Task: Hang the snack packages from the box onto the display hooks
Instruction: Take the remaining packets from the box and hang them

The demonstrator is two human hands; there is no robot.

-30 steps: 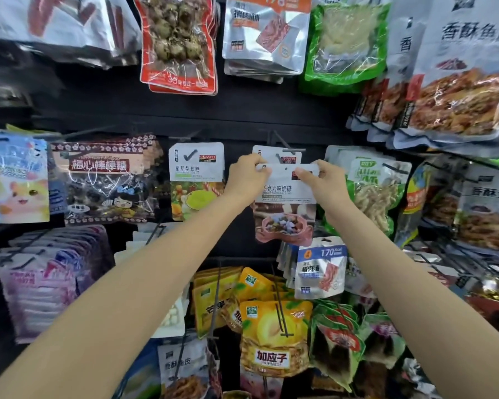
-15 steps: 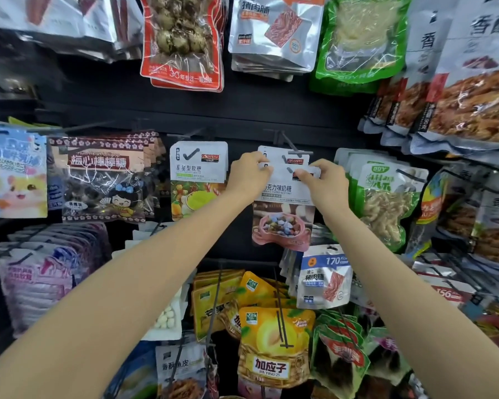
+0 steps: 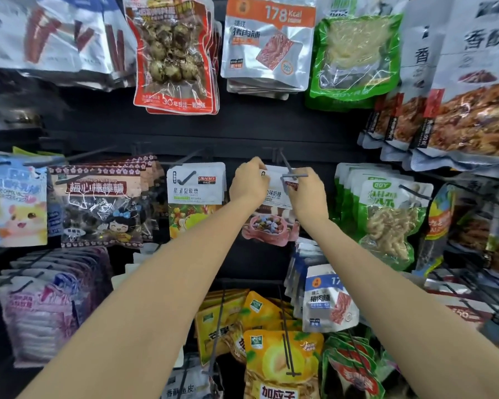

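At centre of the rack, left hand and right hand pinch the top corners of a light, floppy snack package at the display hook, its stiffer header likely the best hold.

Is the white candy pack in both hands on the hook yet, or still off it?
On it, apparently: the hook's crossbar tip shows in front of the pack's header. Left hand and right hand pinch its top corners.
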